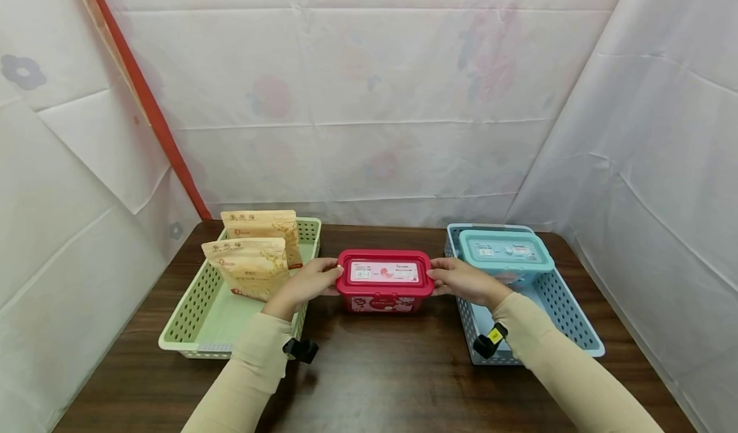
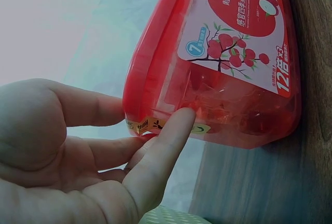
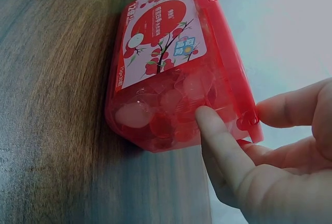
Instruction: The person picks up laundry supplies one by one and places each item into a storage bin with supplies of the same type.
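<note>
A red laundry pod box [image 1: 384, 280] with a lidded top stands at the middle of the table. Rounded pods show through its clear red side [image 3: 161, 110] in the right wrist view. At its left end, my left hand [image 1: 308, 282] pinches the lid's rim, thumb on the edge and fingers beneath. My right hand [image 1: 467, 282] grips the opposite end the same way. In the left wrist view, the left fingers [image 2: 161, 156] touch the box's end wall below the lid. The box's underside appears to meet the wood.
On the left is a green basket [image 1: 196, 318] holding two standing yellow pouches [image 1: 250, 266]. A blue basket [image 1: 567, 311] on the right contains a turquoise lidded box [image 1: 507, 253]. White cloth [image 1: 369, 100] hangs behind the dark wooden table [image 1: 386, 375].
</note>
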A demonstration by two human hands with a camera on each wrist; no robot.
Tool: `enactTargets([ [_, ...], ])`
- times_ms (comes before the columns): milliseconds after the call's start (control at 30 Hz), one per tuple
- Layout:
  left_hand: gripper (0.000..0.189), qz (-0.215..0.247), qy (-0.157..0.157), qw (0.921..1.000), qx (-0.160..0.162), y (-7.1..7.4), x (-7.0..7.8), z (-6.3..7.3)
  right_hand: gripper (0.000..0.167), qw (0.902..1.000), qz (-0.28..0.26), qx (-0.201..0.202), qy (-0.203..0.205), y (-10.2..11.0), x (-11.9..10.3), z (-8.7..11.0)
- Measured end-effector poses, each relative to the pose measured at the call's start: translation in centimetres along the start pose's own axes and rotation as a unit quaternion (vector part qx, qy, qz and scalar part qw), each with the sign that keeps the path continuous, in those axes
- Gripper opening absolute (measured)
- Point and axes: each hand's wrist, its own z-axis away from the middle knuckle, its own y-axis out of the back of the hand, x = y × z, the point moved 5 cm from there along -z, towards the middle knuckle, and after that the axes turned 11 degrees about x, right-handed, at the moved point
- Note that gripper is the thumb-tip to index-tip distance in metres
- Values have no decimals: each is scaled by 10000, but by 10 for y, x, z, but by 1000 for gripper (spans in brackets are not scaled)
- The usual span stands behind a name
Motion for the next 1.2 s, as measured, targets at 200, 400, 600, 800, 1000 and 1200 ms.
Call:
enactTargets([
  [200,44,-11,39,10000,29,1,-2,-2,50,10000,-2,51,-21,1,0,0],
  [400,45,-63,60,10000,12,2,-2,-3,50,10000,15,92,-32,1,1,0],
  [600,47,-80,36,10000,24,1,1,-3,51,9999,-65,123,-29,4,2,0],
  [800,47,-13,67,9999,106,1,3,-1,52,9999,-46,157,-8,6,0,3],
  [1000,47,121,-114,9998,145,3,8,1,52,9996,-81,171,200,8,-6,7],
  [1200,50,362,-228,9989,166,6,16,6,55,9986,-224,328,341,11,-11,12],
])
